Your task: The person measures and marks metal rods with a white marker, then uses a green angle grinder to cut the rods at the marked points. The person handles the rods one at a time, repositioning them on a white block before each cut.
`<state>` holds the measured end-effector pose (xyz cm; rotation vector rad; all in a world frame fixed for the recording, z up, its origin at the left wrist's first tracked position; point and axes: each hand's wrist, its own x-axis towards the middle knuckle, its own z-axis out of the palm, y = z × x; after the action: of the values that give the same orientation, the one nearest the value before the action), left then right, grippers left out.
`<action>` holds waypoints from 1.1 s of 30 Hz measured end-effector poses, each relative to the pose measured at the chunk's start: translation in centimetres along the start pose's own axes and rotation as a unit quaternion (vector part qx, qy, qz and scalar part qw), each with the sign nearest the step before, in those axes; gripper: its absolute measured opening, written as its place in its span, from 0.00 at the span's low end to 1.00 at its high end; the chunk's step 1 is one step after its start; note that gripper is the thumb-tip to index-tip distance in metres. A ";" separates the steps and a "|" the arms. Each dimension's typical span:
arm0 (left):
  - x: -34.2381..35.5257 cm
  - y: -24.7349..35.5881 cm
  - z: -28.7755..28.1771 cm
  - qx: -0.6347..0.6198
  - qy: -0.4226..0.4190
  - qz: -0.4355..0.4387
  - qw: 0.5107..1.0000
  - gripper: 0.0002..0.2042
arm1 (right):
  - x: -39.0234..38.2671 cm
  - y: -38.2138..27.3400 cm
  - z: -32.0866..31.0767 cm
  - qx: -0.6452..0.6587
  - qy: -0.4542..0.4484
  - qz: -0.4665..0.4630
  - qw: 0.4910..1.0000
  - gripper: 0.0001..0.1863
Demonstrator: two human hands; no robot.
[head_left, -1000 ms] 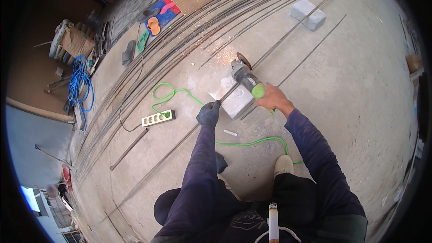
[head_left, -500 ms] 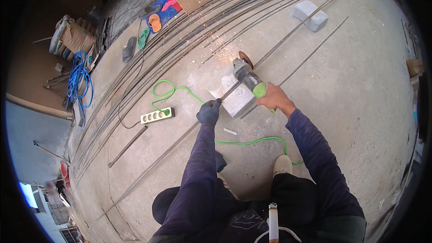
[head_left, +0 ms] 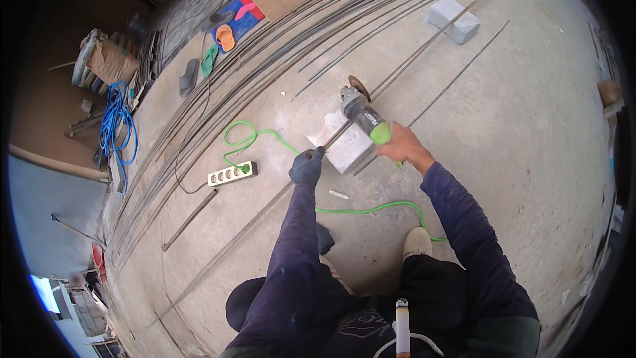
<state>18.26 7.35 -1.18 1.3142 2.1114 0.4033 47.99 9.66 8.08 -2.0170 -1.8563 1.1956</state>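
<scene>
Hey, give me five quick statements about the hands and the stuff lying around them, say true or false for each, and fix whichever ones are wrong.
1. The left hand wears a dark glove. True.

2. The right hand holds a hammer. False: the right hand holds an angle grinder.

3. The left hand grips a metal rod that passes over the near pale block. True.

4. The power strip lies to the right of the right hand. False: the power strip is on the floor to the left of the left hand.

5. The cord plugged into the power strip is red. False: the cord is bright green.
</scene>
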 end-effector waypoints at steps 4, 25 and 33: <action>0.0 0.2 0.4 -0.013 0.004 0.009 1.000 0.28 | 0.2 1.3 0.8 0.028 0.028 -0.020 0.999 0.38; 0.5 0.4 -0.4 -0.243 0.040 0.031 0.969 0.20 | -4.5 2.7 -0.9 0.179 0.093 -0.002 0.980 0.31; 7.3 6.3 -4.2 -0.135 0.148 0.145 0.969 0.23 | -5.5 11.5 -5.1 0.292 0.260 0.058 0.919 0.24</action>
<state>17.67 16.97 3.05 1.4706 2.0039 1.0307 60.57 4.20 7.13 -1.8571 -0.9944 0.9495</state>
